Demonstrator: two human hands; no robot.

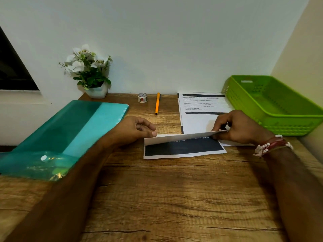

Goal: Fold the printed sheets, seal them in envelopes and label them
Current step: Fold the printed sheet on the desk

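A printed sheet (183,149) lies partly folded in the middle of the wooden desk (166,198), its dark printed band facing up and its far flap raised. My left hand (138,129) pinches the flap's left corner. My right hand (239,127) pinches the flap's right corner. Behind it a stack of flat printed sheets (199,112) lies with text visible. A roll of patterned tape (142,97) and an orange pen (157,105) lie near the wall.
A teal plastic folder (66,133) covers the desk's left side and overhangs its edge. A green plastic basket (272,103) sits at the right by the wall corner. A white pot of artificial flowers (90,74) stands at the back left.
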